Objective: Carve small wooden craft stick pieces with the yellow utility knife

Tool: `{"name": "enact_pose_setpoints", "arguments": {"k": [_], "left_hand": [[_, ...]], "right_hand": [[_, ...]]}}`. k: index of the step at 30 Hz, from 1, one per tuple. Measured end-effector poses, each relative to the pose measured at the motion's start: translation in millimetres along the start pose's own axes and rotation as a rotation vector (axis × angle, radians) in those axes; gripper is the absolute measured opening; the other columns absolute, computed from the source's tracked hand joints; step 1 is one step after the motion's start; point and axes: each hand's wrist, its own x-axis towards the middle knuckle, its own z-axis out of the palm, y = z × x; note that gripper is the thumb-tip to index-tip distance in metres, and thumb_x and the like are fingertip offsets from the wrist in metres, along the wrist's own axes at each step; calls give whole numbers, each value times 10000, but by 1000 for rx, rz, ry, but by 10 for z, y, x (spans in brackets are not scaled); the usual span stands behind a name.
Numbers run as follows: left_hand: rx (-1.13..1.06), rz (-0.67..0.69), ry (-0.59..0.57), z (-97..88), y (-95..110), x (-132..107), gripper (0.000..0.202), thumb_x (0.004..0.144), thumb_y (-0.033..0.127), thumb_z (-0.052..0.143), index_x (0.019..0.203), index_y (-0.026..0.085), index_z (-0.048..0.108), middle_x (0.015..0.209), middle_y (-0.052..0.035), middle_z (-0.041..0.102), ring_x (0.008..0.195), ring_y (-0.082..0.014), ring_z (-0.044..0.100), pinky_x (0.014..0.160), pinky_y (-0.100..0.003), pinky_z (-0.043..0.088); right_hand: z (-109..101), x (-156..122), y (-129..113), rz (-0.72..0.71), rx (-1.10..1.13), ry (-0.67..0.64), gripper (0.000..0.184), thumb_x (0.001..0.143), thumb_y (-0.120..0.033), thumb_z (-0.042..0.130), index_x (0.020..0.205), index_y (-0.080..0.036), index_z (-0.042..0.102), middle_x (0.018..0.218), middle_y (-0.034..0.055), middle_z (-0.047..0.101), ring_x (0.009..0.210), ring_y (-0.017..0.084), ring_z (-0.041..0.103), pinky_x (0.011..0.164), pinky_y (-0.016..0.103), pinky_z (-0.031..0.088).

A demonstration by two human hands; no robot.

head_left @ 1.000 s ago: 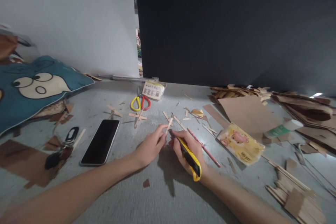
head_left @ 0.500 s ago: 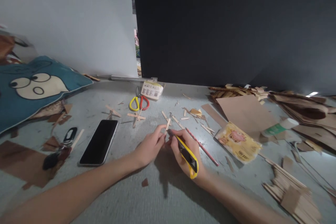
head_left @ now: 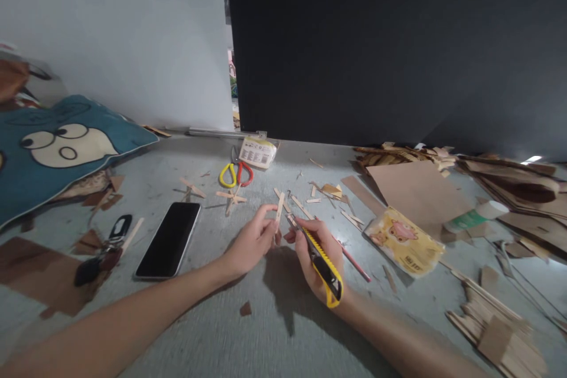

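My left hand [head_left: 250,242] pinches a short pale wooden stick [head_left: 279,205], which stands nearly upright above the grey table [head_left: 266,331]. My right hand [head_left: 319,254] grips a yellow and black utility knife [head_left: 322,263], its blade tip close to the stick's lower end. Both hands meet at the table's middle. A red pencil [head_left: 354,260] lies just right of my right hand. More wooden stick pieces [head_left: 305,204] are scattered beyond the hands.
A black phone [head_left: 169,240] lies left of my hands, with keys [head_left: 104,251] further left. Yellow and red scissors [head_left: 237,173] and a small packet [head_left: 257,152] sit behind. A yellow cartoon packet [head_left: 405,241], cardboard sheets [head_left: 416,189] and a stick pile [head_left: 496,325] fill the right. A blue cushion [head_left: 62,147] lies far left.
My left hand has lifted the stick and turned it more upright. My right hand with the knife has shifted slightly, the blade staying near the stick's base.
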Motion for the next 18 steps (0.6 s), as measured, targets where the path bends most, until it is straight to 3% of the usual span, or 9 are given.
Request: {"name": "enact_pose_setpoints", "arguments": {"k": [4, 18], "left_hand": [[17, -2, -18, 5, -5, -11, 438, 1049, 561, 462, 1336, 231, 466, 743, 48, 613, 553, -123, 488, 560, -248, 397], [125, 36, -15, 26, 55, -41, 364, 1066, 499, 423, 1305, 227, 465, 693, 59, 591, 589, -150, 533, 599, -271, 414]], "right_hand": [[-23, -26, -49, -76, -92, -80, 176, 1040, -306, 544, 1176, -250, 642, 928, 60, 779, 791, 231, 782, 745, 365, 645], [-6, -17, -16, -129, -108, -68, 203, 1016, -259, 548, 1185, -241, 658, 954, 78, 767, 756, 239, 753, 710, 374, 631]]}}
